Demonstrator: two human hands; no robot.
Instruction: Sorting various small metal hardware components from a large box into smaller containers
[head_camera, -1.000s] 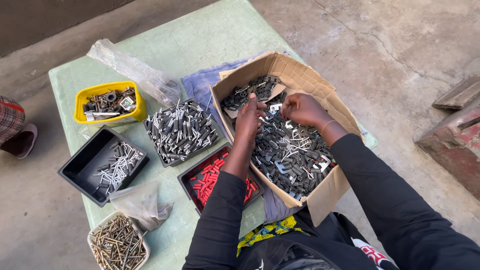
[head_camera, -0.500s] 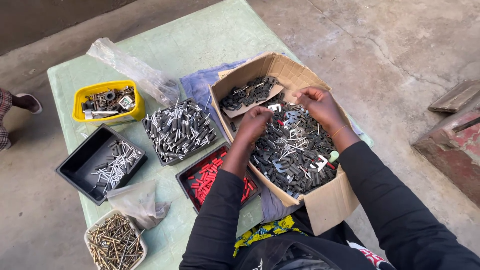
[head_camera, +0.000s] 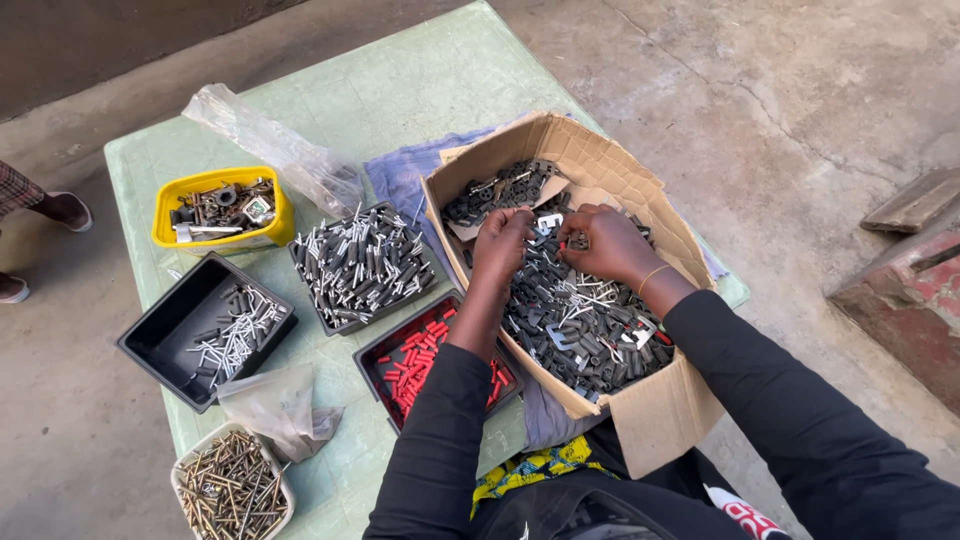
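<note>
Grip unclear: both hands, left hand (head_camera: 503, 240), right hand (head_camera: 605, 243), deep among metal parts (head_camera: 585, 325), cardboard box (head_camera: 600, 160) walls close.

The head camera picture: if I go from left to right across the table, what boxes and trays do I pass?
Yellow tub → grey tray of pins → tray of red pieces → cardboard box, with both hands inside it.

One cardboard box (head_camera: 640, 420) of dark metal parts at the table's (head_camera: 420, 80) right edge; three black trays (head_camera: 150, 345); one yellow tub (head_camera: 165, 215); one white tub of screws (head_camera: 185, 480); two clear plastic bags (head_camera: 260, 140); two hands, left hand (head_camera: 503, 245) and right hand (head_camera: 610, 245).
</note>
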